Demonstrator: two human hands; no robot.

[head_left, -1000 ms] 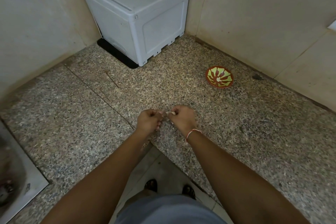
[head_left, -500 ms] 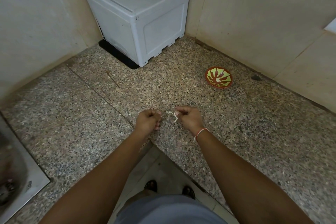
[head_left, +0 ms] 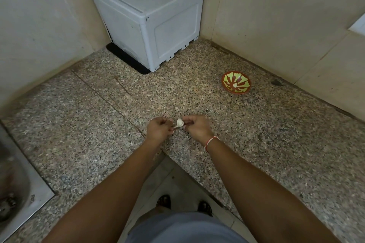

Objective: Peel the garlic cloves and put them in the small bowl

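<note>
Both hands worked close together over the front edge of the granite counter (head_left: 256, 144), knuckles up, fingers curled in. The right hand (head_left: 197, 127) pinched a pale garlic clove (head_left: 180, 122) at its fingertips, so the clove sat just past the right fingers and in the gap between the two hands. The left hand (head_left: 159, 129) had its fingers clamped on a thin strip of skin (head_left: 175, 127) trailing off the clove's lower end. The strip looked taut, running from the left fingertips up to the clove. Likely reason for the split grip: one hand anchors the clove, the other pulls the peel away. Exact finger contact was too small to read.

The clove was held above the counter, not resting on it, which probably keeps the peel free to strip.

The small bowl (head_left: 236, 82) sat well beyond the right fingers, off toward the back wall, upright. A small pale piece showed inside, possibly a peeled clove, I couldn't confirm it. Its spot on the right side suits a drop by the hand that holds the clove.

A grey plastic box (head_left: 150, 16) stood in the corner, far past the left fingers. A sink (head_left: 17, 189) edge showed far left.

Judged step: mid-peel, clove not yet ready for the bowl.
</note>
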